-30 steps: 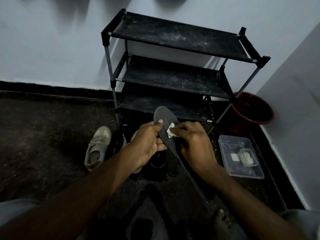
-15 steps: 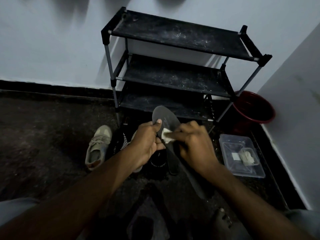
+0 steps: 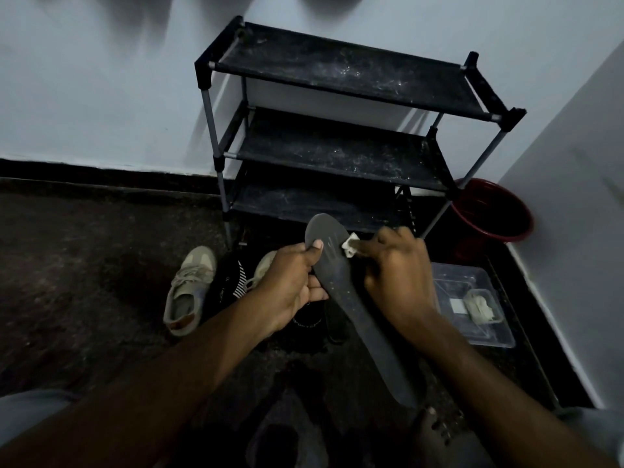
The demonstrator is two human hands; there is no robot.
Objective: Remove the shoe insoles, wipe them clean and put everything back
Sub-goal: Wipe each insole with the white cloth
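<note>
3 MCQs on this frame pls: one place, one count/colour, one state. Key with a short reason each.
1. Where is the red tub?
A. on the rack's top shelf
B. on the floor right of the rack
C. beside the beige shoe

2. How many shelves does the rack have?
A. two
B. three
C. five

3. What is the right hand doing?
A. pressing a white wipe on the insole
B. resting empty on the floor
C. lifting the clear box

Key:
B, the red tub sits in the corner past the rack.
B, three dark tiers show.
A, the right hand holds the white wipe against the insole, which the left hand grips.
</note>
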